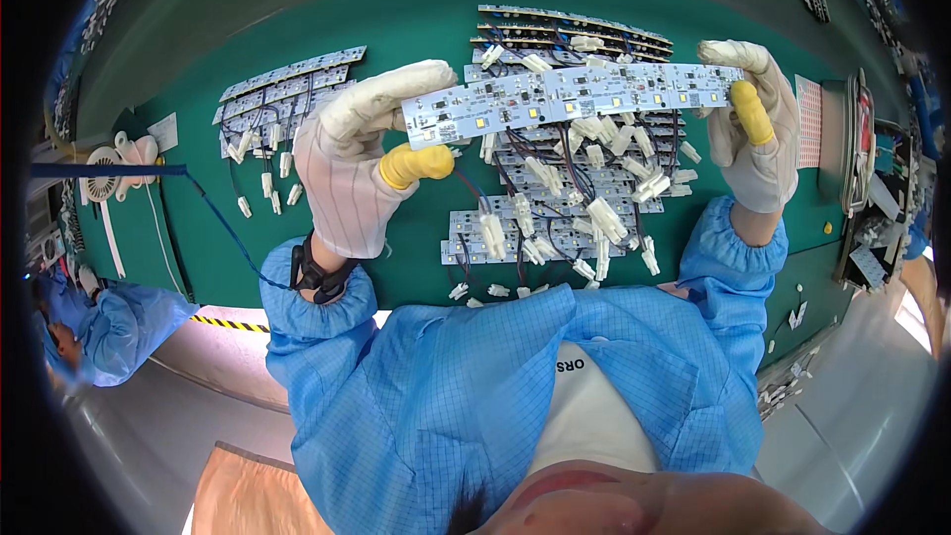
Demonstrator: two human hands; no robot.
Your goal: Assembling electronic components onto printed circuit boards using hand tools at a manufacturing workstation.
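- Two gloved hands hold one long white LED strip board level above the green table, one hand at each end.
- The left hand has its fingers curled over the top edge of the board's left end, with the thumb in a yellow finger cot pressed up from below; the grip is closed on the board.
- The right hand pinches the board's right end, fingers nearly closed around it, and one yellow finger cot shows on the finger just beneath the board.
- The held board lies across the middle of the table, well above a heap of the same boards.
- That central pile of boards with black wires and white connectors sits beneath the hands, reaching from the table's far side to its near edge; they overlap too much to count exactly, though more than ten show.
- A second, smaller group of boards lies toward the table's left side, roughly six, with white connectors hanging toward the near edge.
- A black wrist strap circles the left wrist, and a blue cord runs from it toward the left edge.
- One small white fan stands at the table's left edge.
- Both arms wear blue sleeves.
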